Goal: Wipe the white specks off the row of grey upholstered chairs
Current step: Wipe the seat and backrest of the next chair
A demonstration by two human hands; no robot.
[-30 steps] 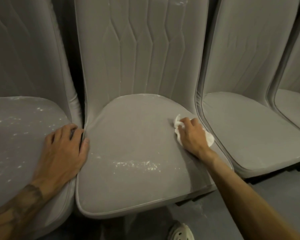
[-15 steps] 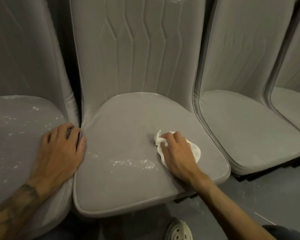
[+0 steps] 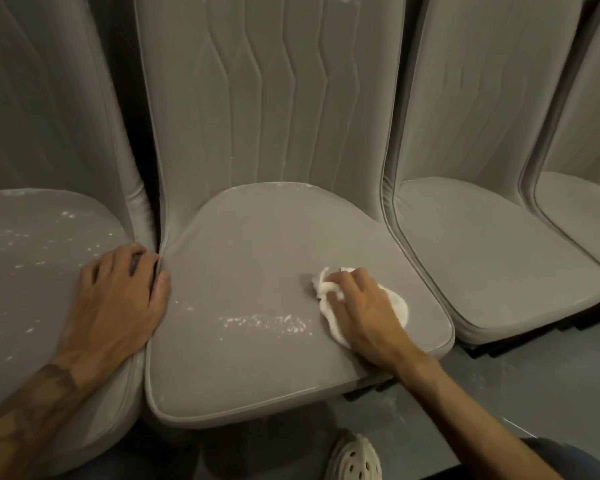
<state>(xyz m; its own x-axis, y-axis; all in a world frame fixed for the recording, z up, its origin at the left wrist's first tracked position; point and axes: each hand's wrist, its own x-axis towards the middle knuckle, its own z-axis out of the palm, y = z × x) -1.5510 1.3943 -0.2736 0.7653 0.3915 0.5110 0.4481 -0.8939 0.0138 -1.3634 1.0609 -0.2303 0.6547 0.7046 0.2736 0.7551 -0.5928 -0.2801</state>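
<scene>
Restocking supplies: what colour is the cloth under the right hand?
White: the crumpled soft cloth shows best in the head view.

Grey padded chairs [image 3: 257, 237], white specks [image 3: 264, 322]
The crumpled cloth [image 3: 399, 306] is white; zigzag stitched lines run down one chair back [image 3: 274, 98].

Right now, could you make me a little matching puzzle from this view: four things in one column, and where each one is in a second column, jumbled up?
Things
1. left hand
2. white cloth
3. pale shoe
4. streak of white specks

Places
A. on the floor, below the middle seat's front edge
B. under the right hand, on the middle seat
C. resting on the edge of the speckled left seat
D. on the middle seat, between the two hands

Pairs: 1-C, 2-B, 3-A, 4-D
</scene>
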